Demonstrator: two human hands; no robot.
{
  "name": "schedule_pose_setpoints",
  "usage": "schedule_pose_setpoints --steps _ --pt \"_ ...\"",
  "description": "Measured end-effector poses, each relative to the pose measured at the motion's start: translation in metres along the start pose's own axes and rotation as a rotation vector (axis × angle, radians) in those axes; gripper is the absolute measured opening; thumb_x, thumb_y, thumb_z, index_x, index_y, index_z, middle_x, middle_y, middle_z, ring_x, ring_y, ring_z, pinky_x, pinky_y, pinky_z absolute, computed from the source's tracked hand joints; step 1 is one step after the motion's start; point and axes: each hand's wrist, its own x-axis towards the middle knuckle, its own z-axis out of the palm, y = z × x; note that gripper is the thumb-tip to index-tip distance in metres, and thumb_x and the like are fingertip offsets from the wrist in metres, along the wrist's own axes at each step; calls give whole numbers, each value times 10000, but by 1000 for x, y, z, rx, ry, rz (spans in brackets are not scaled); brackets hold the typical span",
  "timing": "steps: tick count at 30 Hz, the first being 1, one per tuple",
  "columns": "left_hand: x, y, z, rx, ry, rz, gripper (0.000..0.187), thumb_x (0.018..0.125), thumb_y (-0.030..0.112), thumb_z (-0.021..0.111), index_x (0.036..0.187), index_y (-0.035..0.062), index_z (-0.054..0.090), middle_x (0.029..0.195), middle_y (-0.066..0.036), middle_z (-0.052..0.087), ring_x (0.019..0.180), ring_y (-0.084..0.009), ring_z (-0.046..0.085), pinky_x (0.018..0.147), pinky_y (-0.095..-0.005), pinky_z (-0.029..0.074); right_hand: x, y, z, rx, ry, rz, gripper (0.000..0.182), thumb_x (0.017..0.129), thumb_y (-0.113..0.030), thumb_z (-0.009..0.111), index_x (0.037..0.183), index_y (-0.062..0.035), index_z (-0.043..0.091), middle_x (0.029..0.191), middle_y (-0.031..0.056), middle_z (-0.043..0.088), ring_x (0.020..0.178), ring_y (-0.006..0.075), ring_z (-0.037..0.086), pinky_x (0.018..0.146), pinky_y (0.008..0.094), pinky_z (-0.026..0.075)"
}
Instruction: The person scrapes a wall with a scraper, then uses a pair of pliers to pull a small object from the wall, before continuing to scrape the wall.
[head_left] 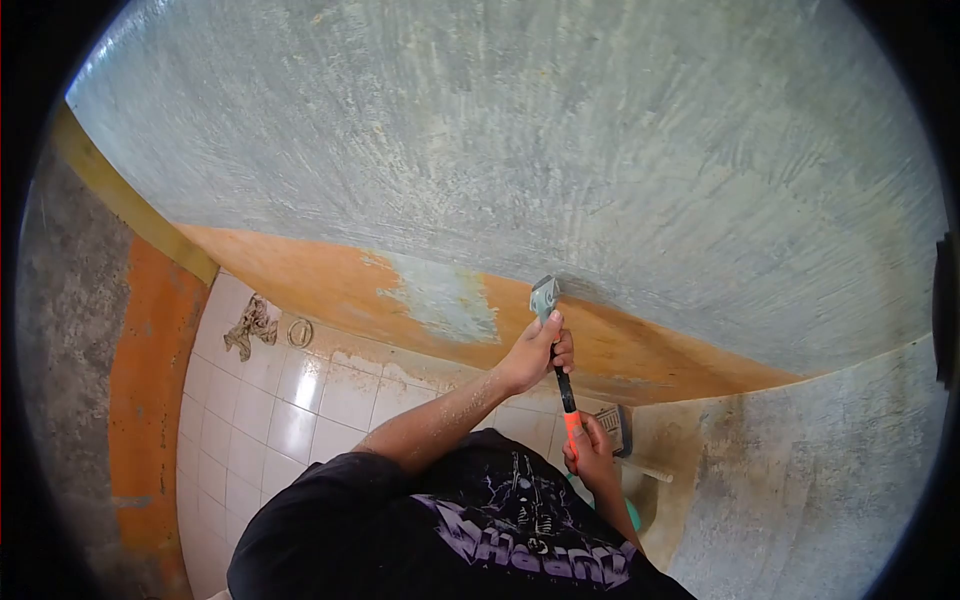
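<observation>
A long-handled scraper [566,388] with a grey-green head, black shaft and orange grip slants up to the wall. Its head touches or nearly touches the wall at the upper edge of the orange painted band [620,340]. Wrapped round the shaft just below the head is my left hand [540,357], its forearm speckled with pale flakes. Lower down, my right hand [592,452] is closed round the orange grip. Left of the scraper, a patch of bare grey-blue wall [435,297] breaks up the orange paint.
Bare, scratched grey wall [480,130] fills the top. On the white tiled floor [250,400] lie a crumpled rag [252,325] and a roll of tape [300,333]. A dark tray-like object [612,425] and something green [633,515] sit by my right arm. An orange-and-grey wall [150,400] stands left.
</observation>
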Motion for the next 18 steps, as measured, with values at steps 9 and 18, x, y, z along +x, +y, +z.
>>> schedule_pose_setpoints --steps 9,18 --pt "13 -14 7 1 -29 -5 326 1055 477 346 938 174 354 715 4 329 639 -128 361 665 -339 404 0 7 -17 -15 70 -71 315 1021 -244 524 1257 -35 509 592 -36 446 459 38 389 414 207 315" --pt "21 -18 11 -12 -69 -52 307 1055 456 372 940 171 369 745 -13 358 684 -159 403 728 -375 437 4 12 -30 -66 193 -98 303 1013 -234 537 1220 -17 580 639 -48 457 499 31 397 448 200 319"
